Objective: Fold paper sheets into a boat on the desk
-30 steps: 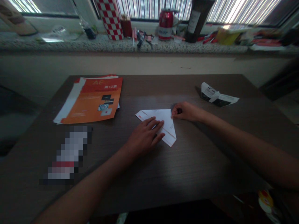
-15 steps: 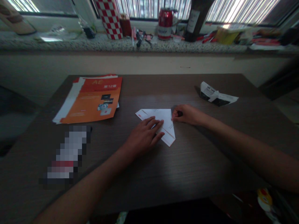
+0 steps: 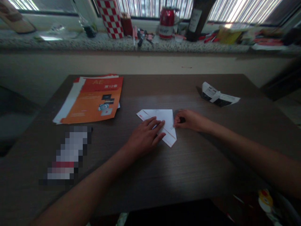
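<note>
A folded sheet of white paper (image 3: pixel 166 114) lies on the table in front of me, with slanting creases and coloured lines near two corners. My left hand (image 3: pixel 147 133) rests flat on its lower left part, fingers spread, covering some of it. At the paper's right edge is my right hand (image 3: pixel 185 120). Its thumb and forefinger are pinched together against that edge, the curled fingers forming a ring. How much paper is between the fingertips is hard to see.
Orange-covered papers (image 3: pixel 96 100) lie at the back left, with a blurred-out phone-shaped object (image 3: pixel 70 150) nearer me. A folded paper piece with a dark print (image 3: pixel 218 95) stands at the back right. On the windowsill (image 3: pixel 82 46) are a red can (image 3: pixel 166 23), a checkered tube (image 3: pixel 110 18) and clutter.
My right hand has slid a little toward me along the paper's right edge. The left hand and the paper have stayed put.
</note>
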A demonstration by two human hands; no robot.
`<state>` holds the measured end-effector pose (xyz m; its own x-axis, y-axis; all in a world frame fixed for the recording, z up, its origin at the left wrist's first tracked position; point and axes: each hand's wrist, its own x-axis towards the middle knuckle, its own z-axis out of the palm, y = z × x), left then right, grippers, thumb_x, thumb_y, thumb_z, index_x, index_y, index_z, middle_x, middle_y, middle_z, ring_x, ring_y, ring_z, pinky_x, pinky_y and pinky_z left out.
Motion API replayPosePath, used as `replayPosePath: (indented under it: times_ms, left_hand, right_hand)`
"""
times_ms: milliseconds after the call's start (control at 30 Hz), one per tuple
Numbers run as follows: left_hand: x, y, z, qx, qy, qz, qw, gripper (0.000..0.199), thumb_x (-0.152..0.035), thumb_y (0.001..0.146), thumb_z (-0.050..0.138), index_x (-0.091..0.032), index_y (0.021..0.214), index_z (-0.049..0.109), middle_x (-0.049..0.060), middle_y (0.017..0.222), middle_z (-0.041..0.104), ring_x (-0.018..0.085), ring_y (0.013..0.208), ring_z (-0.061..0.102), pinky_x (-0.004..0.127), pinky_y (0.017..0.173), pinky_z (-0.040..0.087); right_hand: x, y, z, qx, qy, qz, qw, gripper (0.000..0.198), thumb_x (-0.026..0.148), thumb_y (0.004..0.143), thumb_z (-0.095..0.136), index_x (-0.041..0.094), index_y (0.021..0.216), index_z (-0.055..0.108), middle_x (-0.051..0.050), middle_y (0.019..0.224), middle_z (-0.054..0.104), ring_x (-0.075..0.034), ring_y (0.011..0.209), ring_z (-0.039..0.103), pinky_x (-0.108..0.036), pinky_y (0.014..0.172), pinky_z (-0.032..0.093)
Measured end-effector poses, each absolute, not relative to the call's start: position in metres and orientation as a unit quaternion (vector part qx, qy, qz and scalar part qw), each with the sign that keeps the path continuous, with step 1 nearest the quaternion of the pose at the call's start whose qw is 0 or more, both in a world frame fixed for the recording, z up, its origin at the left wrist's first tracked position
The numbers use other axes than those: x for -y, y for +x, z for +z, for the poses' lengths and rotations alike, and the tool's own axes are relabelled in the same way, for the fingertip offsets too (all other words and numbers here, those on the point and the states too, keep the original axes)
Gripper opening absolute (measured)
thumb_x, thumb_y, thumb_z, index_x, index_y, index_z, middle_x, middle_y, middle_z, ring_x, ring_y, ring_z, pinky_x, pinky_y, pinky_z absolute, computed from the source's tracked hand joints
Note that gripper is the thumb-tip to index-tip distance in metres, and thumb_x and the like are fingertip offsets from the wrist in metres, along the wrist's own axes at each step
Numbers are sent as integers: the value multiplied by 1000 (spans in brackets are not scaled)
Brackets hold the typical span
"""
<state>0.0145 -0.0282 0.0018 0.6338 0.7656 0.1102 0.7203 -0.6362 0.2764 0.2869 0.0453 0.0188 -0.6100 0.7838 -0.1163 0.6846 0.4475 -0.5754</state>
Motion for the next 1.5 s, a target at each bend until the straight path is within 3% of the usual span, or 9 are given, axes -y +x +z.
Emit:
replayPosePath:
  times_ms: [833,1200,1500]
  left_hand:
    - [27,15,-1,-415,896,118,104,55,-48,114,34,-18,157,48,10,153,57,31,152,39,49,124,37]
    - [27,13,0,-404,902,118,97,54,-46,114,37,-17,157,48,12,153,58,33,151,40,51,123,38]
    - [27,9,-1,-388,906,125,109,52,-43,114,40,-18,159,47,11,155,56,32,155,36,53,128,29]
  right_hand:
    - [14,291,23,872,-384,287,100,8,23,89,79,23,87,71,-2,88,69,-22,91,61,-35,82,42]
    - [12,299,21,843,-370,342,190,13,32,99,70,21,92,69,-3,92,68,-20,91,64,-34,83,49]
    - [5,301,23,863,-404,232,197,19,30,107,55,20,93,64,-6,93,64,-22,90,62,-37,81,49]
